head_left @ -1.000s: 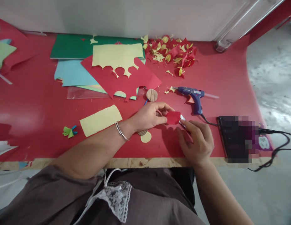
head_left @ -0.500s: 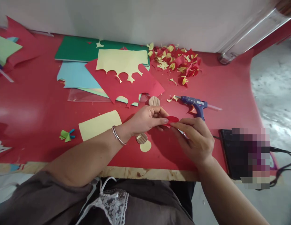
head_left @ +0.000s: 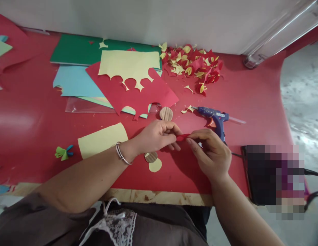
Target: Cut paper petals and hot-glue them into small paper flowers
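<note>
Head view: a green-and-blue paper shape lies left of a pale yellow sheet. The left hand pinches one end of a red paper piece above the table, the right hand pinches its other end between thumb and finger, and a blue glue gun lies beyond.

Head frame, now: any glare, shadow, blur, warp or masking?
Head view: pale glare on the red tabletop at far left; soft shadow below the hands; red piece between them slightly soft; mosaic blocks cover much of the dark flat device at right; tabletop's right edge curves, possibly lens distortion.
</note>
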A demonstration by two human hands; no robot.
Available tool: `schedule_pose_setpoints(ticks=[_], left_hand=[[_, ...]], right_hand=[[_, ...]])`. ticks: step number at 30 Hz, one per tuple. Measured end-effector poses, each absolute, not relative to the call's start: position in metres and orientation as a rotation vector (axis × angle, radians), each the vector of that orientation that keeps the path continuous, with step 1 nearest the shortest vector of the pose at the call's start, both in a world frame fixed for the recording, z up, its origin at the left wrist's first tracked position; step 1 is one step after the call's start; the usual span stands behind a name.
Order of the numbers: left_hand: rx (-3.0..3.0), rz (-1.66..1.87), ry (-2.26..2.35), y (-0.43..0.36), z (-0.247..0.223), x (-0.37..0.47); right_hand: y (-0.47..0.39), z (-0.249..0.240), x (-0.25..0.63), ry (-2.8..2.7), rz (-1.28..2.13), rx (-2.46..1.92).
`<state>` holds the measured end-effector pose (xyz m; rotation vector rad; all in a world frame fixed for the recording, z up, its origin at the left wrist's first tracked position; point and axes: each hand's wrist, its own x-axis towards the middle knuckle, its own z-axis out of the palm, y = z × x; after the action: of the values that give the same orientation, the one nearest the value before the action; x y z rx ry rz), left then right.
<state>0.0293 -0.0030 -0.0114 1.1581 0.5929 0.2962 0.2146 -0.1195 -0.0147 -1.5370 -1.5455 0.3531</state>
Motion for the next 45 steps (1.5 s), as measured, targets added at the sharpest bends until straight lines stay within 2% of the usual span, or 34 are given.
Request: schedule_pose_setpoints(ticks=[7,14,20,45], left_hand=[[1.301,0.416,0.603,-0.013,-0.008,0.031],[1.181,0.366,0.578,-0.014,-0.010,0.033],[1.327,0.388,0.599,-0.015,-0.011,0.032],[1.540,0.613,0.572,-0.020,-0.010,0.028]], right_hand=[[-0.125,-0.017,0.215,-1.491,0.357,-1.561],[-0.128,-0.018,0.212,-1.419,0.332,-1.600],[-0.129,-0.019,0.214,-1.440,0.355,-1.649],[-0.129,-0.017,0.216,-1.214,0.663,-1.645]])
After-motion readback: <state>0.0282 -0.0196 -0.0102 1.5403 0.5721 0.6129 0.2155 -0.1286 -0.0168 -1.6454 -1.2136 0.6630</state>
